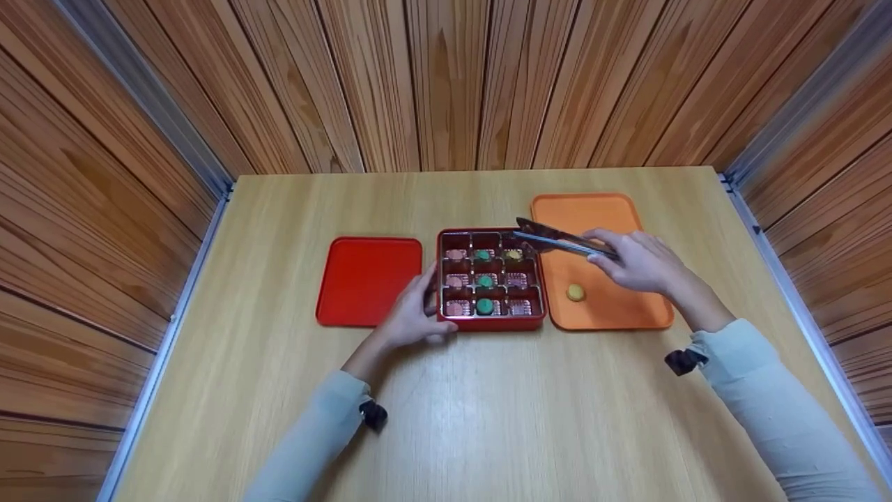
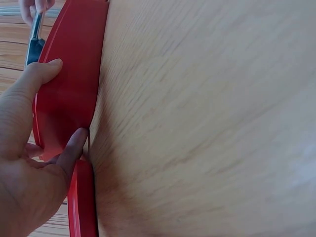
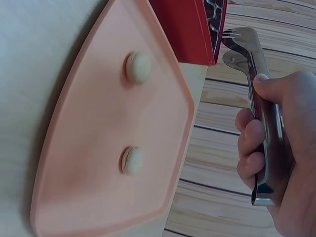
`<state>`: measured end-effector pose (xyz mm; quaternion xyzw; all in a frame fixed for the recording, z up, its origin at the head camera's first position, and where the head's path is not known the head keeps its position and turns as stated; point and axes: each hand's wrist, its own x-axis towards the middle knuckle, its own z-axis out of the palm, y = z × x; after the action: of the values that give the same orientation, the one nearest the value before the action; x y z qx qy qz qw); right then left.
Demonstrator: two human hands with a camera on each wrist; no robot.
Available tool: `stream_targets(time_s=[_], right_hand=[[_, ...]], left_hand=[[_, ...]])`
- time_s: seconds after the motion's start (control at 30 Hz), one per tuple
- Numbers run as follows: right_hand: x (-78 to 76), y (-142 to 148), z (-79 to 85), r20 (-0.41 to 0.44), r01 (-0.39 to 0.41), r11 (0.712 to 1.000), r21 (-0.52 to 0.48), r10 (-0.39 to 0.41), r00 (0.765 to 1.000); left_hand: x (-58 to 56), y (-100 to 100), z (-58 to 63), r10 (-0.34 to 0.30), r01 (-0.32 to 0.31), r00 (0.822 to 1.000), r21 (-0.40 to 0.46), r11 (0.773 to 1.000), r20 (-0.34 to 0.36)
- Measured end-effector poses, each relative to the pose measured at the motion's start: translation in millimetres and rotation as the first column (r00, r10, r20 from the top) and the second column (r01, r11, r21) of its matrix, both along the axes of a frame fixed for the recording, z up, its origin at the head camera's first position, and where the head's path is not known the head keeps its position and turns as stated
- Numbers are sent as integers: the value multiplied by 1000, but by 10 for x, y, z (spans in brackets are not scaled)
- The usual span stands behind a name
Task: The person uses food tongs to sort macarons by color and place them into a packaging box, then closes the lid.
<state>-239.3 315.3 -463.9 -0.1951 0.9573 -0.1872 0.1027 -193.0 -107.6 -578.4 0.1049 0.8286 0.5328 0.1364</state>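
Note:
A red box (image 1: 493,323) with a divided clear insert stands mid-table. Pink macarons (image 1: 456,281) fill its left column and green macarons (image 1: 485,281) its middle one. In the back right compartment sits a yellow macaron (image 1: 513,255). My left hand (image 1: 411,317) holds the box by its front left corner, thumb on the front wall. Metal tongs (image 3: 269,128) are gripped in my right hand (image 1: 641,261); their tips, parted, reach over the box's back right corner. Two macarons lie on the orange tray (image 1: 606,317); my right hand hides one in the head view.
Left of the box lies a flat red lid (image 1: 369,279), close to my left hand. The orange tray sits right against the box's right side. Wood-patterned walls (image 1: 446,84) enclose the table (image 1: 488,411) at the back and both sides.

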Motion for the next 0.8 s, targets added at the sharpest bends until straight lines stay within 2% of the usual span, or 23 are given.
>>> stream_targets(time_s=[0.2, 0.5, 0.8], right_hand=[[100, 135, 20, 8, 0, 1000, -20, 0, 1000], [276, 315, 41, -83, -29, 999, 16, 31, 996], [371, 554, 38, -71, -69, 998, 13, 70, 995]], left_hand=[[-3, 1, -19, -6, 6, 1000, -2, 1000, -7], [-4, 9, -13, -11, 11, 1000, 9, 1000, 4], [-3, -2, -16, -9, 9, 1000, -9, 1000, -17]])
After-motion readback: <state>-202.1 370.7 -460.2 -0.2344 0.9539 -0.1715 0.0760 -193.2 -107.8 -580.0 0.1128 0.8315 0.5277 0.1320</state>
